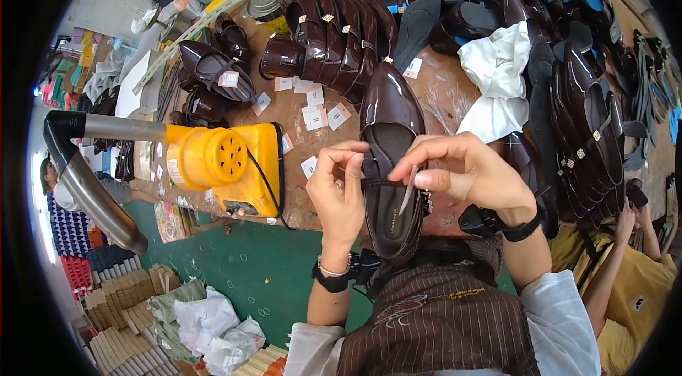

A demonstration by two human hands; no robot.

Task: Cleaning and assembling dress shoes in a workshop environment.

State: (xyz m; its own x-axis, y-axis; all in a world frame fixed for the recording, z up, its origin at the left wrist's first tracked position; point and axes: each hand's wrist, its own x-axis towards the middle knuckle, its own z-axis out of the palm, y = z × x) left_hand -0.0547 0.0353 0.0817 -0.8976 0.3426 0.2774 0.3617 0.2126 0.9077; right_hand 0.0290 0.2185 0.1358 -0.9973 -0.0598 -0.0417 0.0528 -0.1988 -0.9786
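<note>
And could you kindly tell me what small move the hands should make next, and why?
I'd probably steady the strap with the left hand: its fingertips are close beside it, while the right hand pinches a thin pale strip above the open dark brown shoe.

It's a shoe workshop: shiny dark-brown pointed shoes (389, 100) and flat dark-grey soles (419, 24) lie right of the round yellow machine (217, 156).
</note>
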